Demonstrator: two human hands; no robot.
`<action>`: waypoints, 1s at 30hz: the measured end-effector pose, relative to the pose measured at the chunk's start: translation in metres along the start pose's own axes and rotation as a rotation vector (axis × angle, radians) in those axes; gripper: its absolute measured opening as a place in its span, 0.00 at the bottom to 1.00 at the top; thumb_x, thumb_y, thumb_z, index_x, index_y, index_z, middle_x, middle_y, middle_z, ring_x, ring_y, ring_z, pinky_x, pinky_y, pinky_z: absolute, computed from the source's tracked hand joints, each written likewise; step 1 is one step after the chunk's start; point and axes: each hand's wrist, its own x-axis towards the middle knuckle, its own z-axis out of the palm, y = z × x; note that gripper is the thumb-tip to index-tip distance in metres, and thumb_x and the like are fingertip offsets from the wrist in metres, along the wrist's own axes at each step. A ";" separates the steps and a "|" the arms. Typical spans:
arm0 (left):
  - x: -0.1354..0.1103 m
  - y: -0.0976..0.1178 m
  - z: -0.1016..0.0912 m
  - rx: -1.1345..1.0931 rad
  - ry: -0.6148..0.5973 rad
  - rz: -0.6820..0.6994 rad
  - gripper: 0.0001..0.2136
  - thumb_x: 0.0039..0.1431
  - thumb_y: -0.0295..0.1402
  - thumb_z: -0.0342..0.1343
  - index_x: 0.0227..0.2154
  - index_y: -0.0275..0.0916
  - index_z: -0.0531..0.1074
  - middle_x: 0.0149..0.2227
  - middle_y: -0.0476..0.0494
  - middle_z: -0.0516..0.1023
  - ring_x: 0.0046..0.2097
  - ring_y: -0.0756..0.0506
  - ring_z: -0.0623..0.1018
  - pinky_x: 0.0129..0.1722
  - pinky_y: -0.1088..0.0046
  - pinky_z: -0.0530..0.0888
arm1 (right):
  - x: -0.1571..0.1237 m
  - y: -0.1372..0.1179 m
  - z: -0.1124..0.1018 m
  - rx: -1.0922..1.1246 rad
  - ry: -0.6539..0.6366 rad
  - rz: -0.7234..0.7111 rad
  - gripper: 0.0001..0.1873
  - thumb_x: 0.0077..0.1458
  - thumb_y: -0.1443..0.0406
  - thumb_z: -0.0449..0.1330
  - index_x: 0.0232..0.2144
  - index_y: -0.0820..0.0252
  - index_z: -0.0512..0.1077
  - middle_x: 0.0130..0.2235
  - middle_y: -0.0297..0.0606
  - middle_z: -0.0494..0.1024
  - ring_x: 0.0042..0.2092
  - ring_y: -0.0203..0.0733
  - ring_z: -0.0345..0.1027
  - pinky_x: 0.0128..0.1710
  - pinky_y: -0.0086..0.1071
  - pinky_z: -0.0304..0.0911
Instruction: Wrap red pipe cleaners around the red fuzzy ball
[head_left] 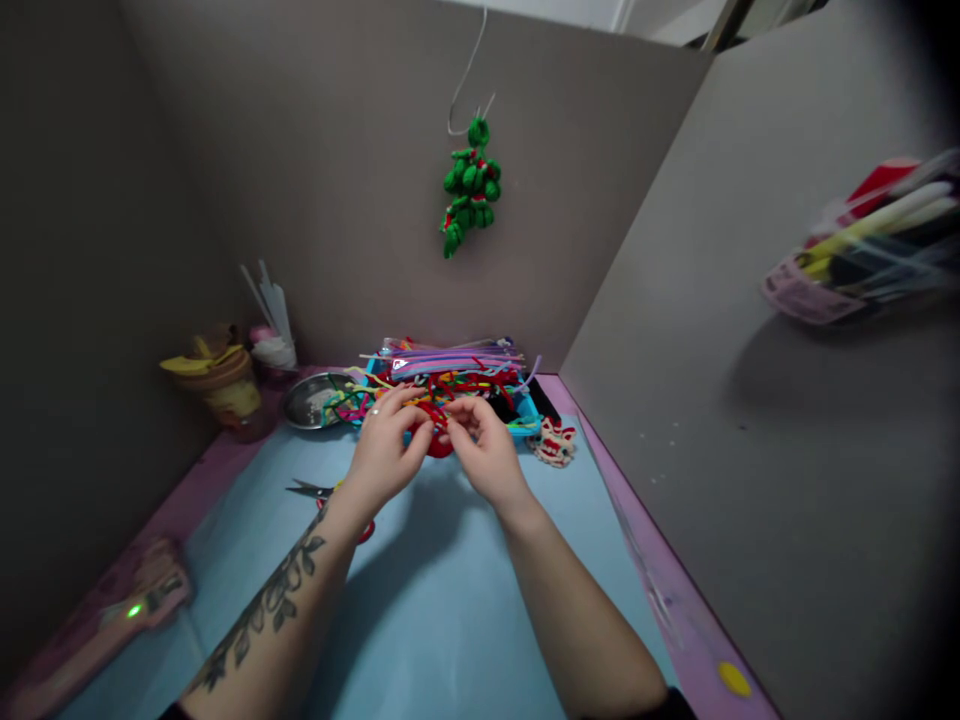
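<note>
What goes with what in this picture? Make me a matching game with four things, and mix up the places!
Things
1. red craft piece
2. green craft ornament
3. scissors
4. metal bowl

Places
A. hanging from a bent wire
B. partly hidden behind the left forearm
C. just left of the blue tray
D. between the fingers of the left hand and right hand

Right pairs: 1-D, 2-A, 3-B, 4-C
</note>
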 end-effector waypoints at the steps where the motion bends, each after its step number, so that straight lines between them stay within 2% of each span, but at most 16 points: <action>1: 0.000 0.000 0.000 -0.004 -0.007 -0.007 0.07 0.60 0.30 0.50 0.28 0.39 0.71 0.51 0.39 0.73 0.56 0.40 0.68 0.57 0.54 0.64 | 0.000 0.000 0.000 -0.013 -0.002 -0.007 0.07 0.53 0.65 0.55 0.38 0.56 0.66 0.35 0.34 0.73 0.30 0.35 0.71 0.33 0.32 0.68; 6: 0.001 0.002 -0.001 -0.055 -0.002 -0.049 0.08 0.60 0.33 0.51 0.28 0.39 0.73 0.49 0.39 0.73 0.55 0.40 0.70 0.56 0.56 0.65 | -0.002 -0.001 0.000 -0.071 -0.012 -0.065 0.07 0.54 0.66 0.54 0.38 0.55 0.66 0.36 0.34 0.74 0.32 0.36 0.70 0.34 0.31 0.67; 9: 0.003 0.002 -0.003 -0.114 0.090 -0.096 0.10 0.62 0.34 0.49 0.27 0.39 0.71 0.40 0.41 0.76 0.46 0.43 0.74 0.48 0.62 0.70 | -0.002 -0.002 0.000 -0.087 -0.026 -0.072 0.07 0.54 0.66 0.54 0.38 0.55 0.66 0.35 0.33 0.74 0.31 0.36 0.70 0.33 0.31 0.67; 11: 0.004 0.000 -0.006 -0.115 0.126 -0.097 0.09 0.62 0.33 0.49 0.30 0.39 0.72 0.37 0.42 0.75 0.43 0.44 0.74 0.46 0.63 0.70 | -0.003 -0.002 -0.001 -0.107 -0.041 -0.083 0.06 0.55 0.66 0.53 0.37 0.55 0.66 0.33 0.33 0.73 0.30 0.36 0.69 0.33 0.31 0.67; 14: 0.007 -0.003 -0.011 -0.098 0.015 0.010 0.08 0.60 0.32 0.50 0.35 0.40 0.74 0.41 0.41 0.76 0.46 0.43 0.73 0.50 0.60 0.67 | -0.003 -0.003 -0.004 -0.141 -0.079 -0.118 0.05 0.55 0.66 0.53 0.36 0.55 0.66 0.33 0.33 0.73 0.31 0.36 0.69 0.33 0.31 0.66; 16: 0.008 -0.005 -0.014 -0.112 -0.083 0.071 0.07 0.60 0.32 0.51 0.33 0.40 0.74 0.40 0.42 0.77 0.45 0.43 0.73 0.50 0.61 0.67 | -0.002 -0.004 -0.007 -0.177 -0.091 -0.154 0.06 0.55 0.67 0.52 0.36 0.55 0.67 0.33 0.33 0.73 0.31 0.37 0.68 0.34 0.31 0.65; 18: 0.009 -0.005 -0.015 -0.127 -0.125 0.078 0.07 0.60 0.32 0.51 0.30 0.39 0.73 0.35 0.43 0.77 0.41 0.44 0.74 0.46 0.63 0.68 | -0.001 -0.005 -0.009 -0.238 -0.086 -0.199 0.06 0.55 0.68 0.53 0.35 0.56 0.68 0.33 0.33 0.73 0.34 0.38 0.68 0.36 0.31 0.64; 24: 0.010 0.001 -0.014 -0.136 -0.084 0.048 0.08 0.60 0.32 0.51 0.27 0.39 0.72 0.31 0.45 0.76 0.36 0.46 0.73 0.40 0.67 0.68 | -0.001 -0.010 -0.010 -0.425 -0.046 -0.318 0.05 0.55 0.68 0.55 0.31 0.57 0.72 0.32 0.35 0.73 0.36 0.39 0.67 0.38 0.31 0.62; 30: 0.006 0.004 -0.012 -0.058 -0.038 0.024 0.10 0.60 0.33 0.51 0.25 0.39 0.72 0.29 0.45 0.76 0.35 0.45 0.72 0.38 0.66 0.67 | -0.003 -0.006 -0.006 -0.523 0.020 -0.386 0.08 0.57 0.67 0.54 0.28 0.55 0.72 0.30 0.36 0.73 0.34 0.40 0.65 0.37 0.33 0.61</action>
